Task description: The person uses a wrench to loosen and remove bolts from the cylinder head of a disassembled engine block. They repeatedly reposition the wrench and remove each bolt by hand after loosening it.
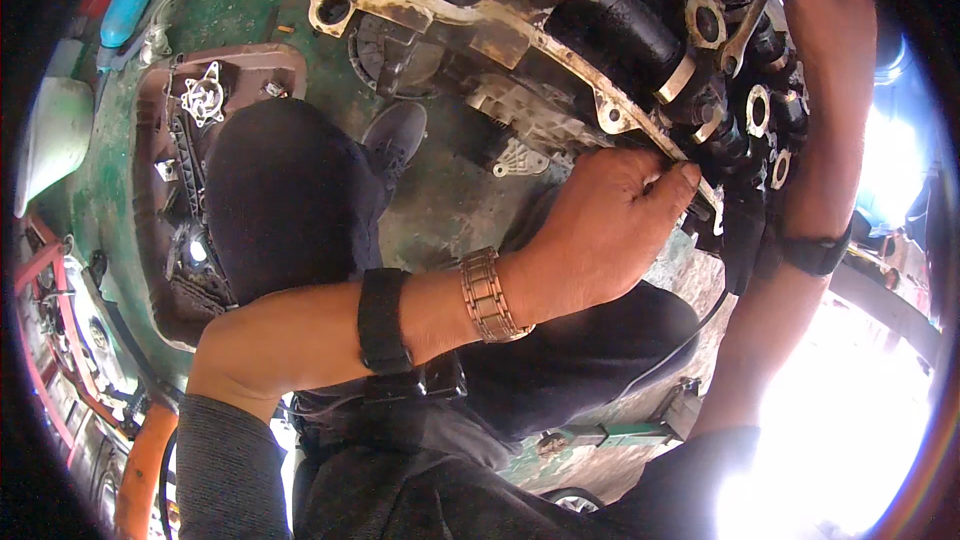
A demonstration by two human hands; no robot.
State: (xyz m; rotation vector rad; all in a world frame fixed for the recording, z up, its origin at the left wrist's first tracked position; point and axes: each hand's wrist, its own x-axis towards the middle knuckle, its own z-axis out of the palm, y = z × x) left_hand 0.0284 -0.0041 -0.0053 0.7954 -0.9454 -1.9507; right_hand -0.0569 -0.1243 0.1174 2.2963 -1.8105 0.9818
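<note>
An engine block (540, 50), dark and oily inside with a pale machined rim, fills the upper right. My left hand (610, 225) is closed at the near edge of this rim, its thumb and curled fingers pressed there. Whether anything small sits between them is hidden. My right hand (820, 0) reaches over the far right side of the engine. A wrench (742, 40) runs from its fingers down into the block, with the ring end low among the black parts. The picture's upper edge cuts off part of the right hand's fingers.
A brown tray (146, 190) holding a chain, a star-shaped metal part (203, 95) and other loose parts lies on the green floor at left. My knee (285, 195) stands beside it. An orange post (145, 470) and red frame (50, 320) stand lower left.
</note>
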